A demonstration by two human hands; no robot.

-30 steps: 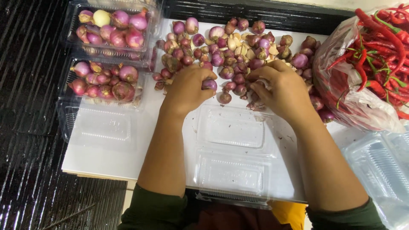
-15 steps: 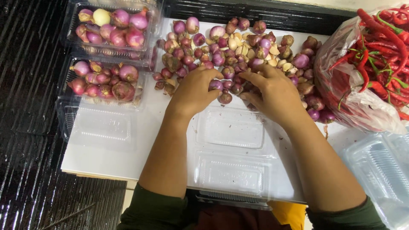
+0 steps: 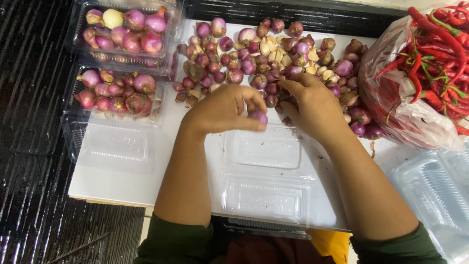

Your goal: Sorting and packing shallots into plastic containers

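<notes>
Purple shallot (image 3: 259,117): pinched in your left hand (image 3: 222,108) fingertips, above the open clear clamshell tray (image 3: 266,171). Your right hand (image 3: 312,105): curled into the shallot pile (image 3: 273,54), grip unclear. Chilli bag (image 3: 420,73): right.

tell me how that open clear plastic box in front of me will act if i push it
The clear plastic box looks thin and empty, so it would probably slide easily on the smooth white board. Its hinged lid looks floppy and would likely flex rather than stay stiff.
</notes>
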